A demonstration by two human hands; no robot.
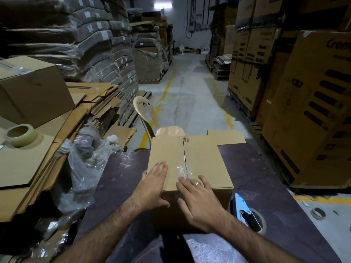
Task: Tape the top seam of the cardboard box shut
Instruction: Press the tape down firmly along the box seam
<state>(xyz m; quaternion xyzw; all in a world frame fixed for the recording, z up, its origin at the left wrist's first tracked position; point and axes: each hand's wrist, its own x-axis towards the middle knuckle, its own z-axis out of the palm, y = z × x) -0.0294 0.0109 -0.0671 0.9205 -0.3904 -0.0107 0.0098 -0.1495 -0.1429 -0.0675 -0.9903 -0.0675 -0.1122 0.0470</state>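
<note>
A brown cardboard box (pixel 205 160) stands on a dark purple table (pixel 266 168) in front of me, its top flaps closed. Clear tape (pixel 181 168) runs along the top seam, wrinkled near the front edge. My left hand (pixel 152 186) lies flat on the left flap, fingers spread, thumb over the front edge. My right hand (pixel 197 198), wearing a ring, presses flat on the near end of the tape at the box's front edge. A blue tape dispenser (pixel 247 213) lies on the table to the right of the box.
A spare roll of clear tape (pixel 20 134) rests on flattened cardboard (pixel 28 168) at the left, beside a closed box (pixel 32 88). Crumpled plastic wrap (pixel 81 168) hangs by the table's left edge. A beige plastic chair (pixel 144 114) stands behind the box. Stacked cartons (pixel 303 111) line the aisle.
</note>
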